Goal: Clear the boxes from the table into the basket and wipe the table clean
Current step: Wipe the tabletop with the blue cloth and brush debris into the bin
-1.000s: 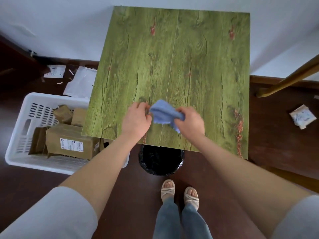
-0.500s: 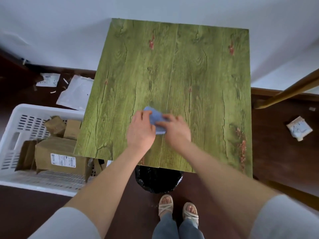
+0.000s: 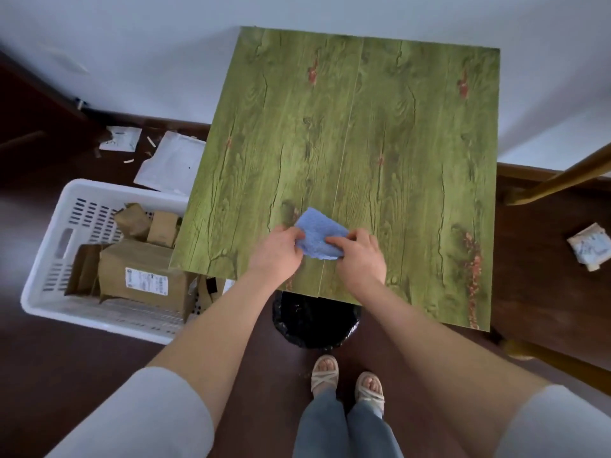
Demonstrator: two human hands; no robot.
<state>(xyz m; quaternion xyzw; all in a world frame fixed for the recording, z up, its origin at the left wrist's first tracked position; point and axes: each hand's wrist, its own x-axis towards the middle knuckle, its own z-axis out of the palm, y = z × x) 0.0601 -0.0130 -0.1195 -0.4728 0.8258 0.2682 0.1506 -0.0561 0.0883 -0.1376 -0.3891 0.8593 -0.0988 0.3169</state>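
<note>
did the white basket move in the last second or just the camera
No. The white basket stays put: the table's near left corner still overlaps the big labelled box inside it, as before. Only the camera shifted.

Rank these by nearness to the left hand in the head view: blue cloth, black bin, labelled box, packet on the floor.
1. Blue cloth, gripped by the left hand itself.
2. Black bin, under the table's near edge.
3. Labelled box, in the basket at left.
4. Packet, on the floor, far right.
</note>
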